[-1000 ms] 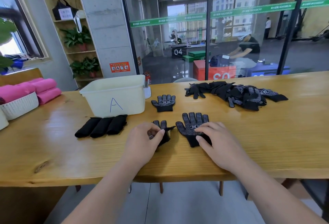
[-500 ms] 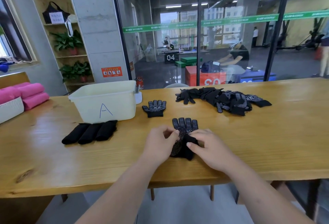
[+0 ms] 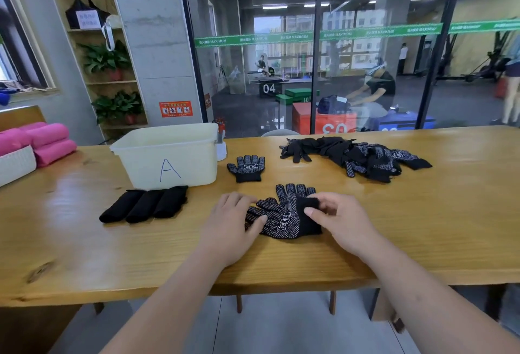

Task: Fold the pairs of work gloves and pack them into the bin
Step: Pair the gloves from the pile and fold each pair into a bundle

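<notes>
Two black dotted work gloves lie stacked crosswise in front of me: the top glove (image 3: pixel 280 220) lies tilted over the lower glove (image 3: pixel 294 190), whose fingers point away. My left hand (image 3: pixel 233 220) rests on the top glove's fingertips with fingers loosely bent. My right hand (image 3: pixel 337 220) pinches the black cuff at the right. A cream bin marked "A" (image 3: pixel 168 156) stands at the left rear. Three folded glove bundles (image 3: pixel 146 204) lie in front of the bin.
A single glove (image 3: pixel 247 168) lies beyond my hands. A heap of loose gloves (image 3: pixel 357 156) sits at the back right. Pink rolled towels (image 3: pixel 47 140) and a white basket (image 3: pixel 15 164) stand at the far left. A glass wall runs behind the wooden table (image 3: pixel 422 227).
One glove, first lying left of the other, has been brought over and laid on top of it. My right hand moved to the cuff and took hold of it.
</notes>
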A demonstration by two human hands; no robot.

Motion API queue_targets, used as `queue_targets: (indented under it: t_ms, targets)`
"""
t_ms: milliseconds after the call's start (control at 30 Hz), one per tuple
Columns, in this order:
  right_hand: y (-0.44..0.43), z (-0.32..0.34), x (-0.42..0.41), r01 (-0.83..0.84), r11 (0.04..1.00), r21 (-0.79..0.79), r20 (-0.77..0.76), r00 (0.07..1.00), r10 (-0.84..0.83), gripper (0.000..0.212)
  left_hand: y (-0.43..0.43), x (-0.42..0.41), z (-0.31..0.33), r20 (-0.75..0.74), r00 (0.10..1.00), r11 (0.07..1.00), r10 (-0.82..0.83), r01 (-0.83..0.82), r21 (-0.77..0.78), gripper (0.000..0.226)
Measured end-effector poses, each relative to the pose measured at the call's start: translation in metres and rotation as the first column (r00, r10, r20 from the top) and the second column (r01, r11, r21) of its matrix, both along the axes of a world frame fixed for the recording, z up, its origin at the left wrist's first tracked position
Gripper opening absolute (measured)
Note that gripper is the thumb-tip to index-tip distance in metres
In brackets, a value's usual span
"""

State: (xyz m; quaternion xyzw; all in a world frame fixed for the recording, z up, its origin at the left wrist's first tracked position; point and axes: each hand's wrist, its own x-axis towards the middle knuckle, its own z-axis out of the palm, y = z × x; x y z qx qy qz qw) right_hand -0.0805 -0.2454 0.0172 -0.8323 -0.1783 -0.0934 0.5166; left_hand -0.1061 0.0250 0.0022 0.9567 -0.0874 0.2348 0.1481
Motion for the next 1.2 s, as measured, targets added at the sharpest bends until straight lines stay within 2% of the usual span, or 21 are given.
queue_targets:
  t_ms: [100,233,367,467,667,867,967,1067,1133,1200]
  targets:
    - [0.004,0.025,0.003,0.075,0.996,0.043,0.056,0.995,-0.077,0.032,0.002,0.001,0.000,-0.041,0.999,0.999,0.015,-0.016,-0.028,0.059]
    - [0.009,0.067,0.010,0.072,0.997,-0.003,0.172,0.983,-0.071,0.018,0.003,-0.002,0.001,-0.073,0.996,0.999,-0.053,0.054,0.003,0.065]
    - [0.012,0.106,0.009,-0.033,0.999,0.010,0.217,0.976,0.031,0.022,0.002,-0.002,0.000,-0.081,0.988,0.989,-0.130,0.135,0.057,0.066]
    - [0.010,0.127,0.003,-0.109,0.994,0.010,0.218,0.970,0.104,0.025,0.003,-0.001,-0.001,-0.124,0.976,0.979,-0.181,0.191,0.076,0.065]
    - [0.002,0.136,-0.007,-0.166,0.986,0.001,0.168,0.972,0.164,0.025,0.000,0.002,0.003,-0.303,0.929,0.962,-0.213,0.254,0.101,0.062]
    - [0.002,0.118,0.021,-0.127,0.986,-0.107,0.103,0.985,0.138,0.024,0.001,0.001,-0.001,-0.192,0.957,0.969,-0.216,0.234,0.080,0.051]
    - [0.007,0.123,0.033,-0.064,0.995,-0.071,0.183,0.980,0.076,0.021,0.003,0.003,-0.003,-0.171,0.964,0.975,-0.202,0.215,0.059,0.059]
    - [0.013,0.134,0.041,0.039,0.999,0.011,0.337,0.941,-0.041,0.021,0.003,0.004,-0.005,-0.153,0.971,0.980,-0.185,0.195,0.050,0.060]
    - [0.018,0.133,0.041,0.042,0.998,0.052,0.387,0.920,-0.059,0.022,0.003,0.005,-0.006,-0.147,0.973,0.982,-0.176,0.183,0.038,0.060]
    - [0.025,0.116,0.035,0.031,0.999,-0.025,0.414,0.910,-0.018,0.024,0.004,0.006,-0.007,-0.145,0.975,0.983,-0.171,0.178,0.035,0.060]
